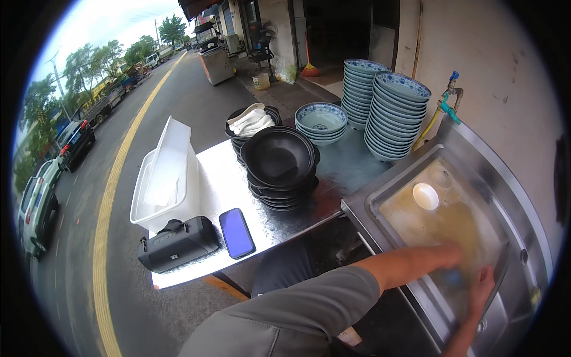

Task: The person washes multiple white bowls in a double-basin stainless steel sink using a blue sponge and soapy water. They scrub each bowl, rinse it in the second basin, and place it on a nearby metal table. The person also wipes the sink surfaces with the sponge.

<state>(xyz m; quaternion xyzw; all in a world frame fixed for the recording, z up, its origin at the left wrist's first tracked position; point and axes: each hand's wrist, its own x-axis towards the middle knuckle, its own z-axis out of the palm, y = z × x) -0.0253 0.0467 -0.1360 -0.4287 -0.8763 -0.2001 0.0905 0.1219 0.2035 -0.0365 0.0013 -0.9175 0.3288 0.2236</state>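
Murky water fills the stainless steel sink (pixel 383 196). My left hand (pixel 450 253) reaches into it from the left, its fingers under the surface beside a blurred blue thing (pixel 454 276). Near the sink's right side is my right hand (pixel 485 277), partly at the water, its fingers bent; what either hand holds is hidden. A small white bowl (pixel 425 197) floats or rests near the far end, with another round dish (pixel 440 174) dimly seen behind it.
On the metal table (pixel 276 227) stand black bowls (pixel 280 156) with white spoons (pixel 252 120) behind, tall stacks of blue-patterned bowls (pixel 397 116), a white plastic bin (pixel 167 178), a black portable speaker (pixel 178 244) and a phone (pixel 237 233). A tap (pixel 449 107) juts from the wall.
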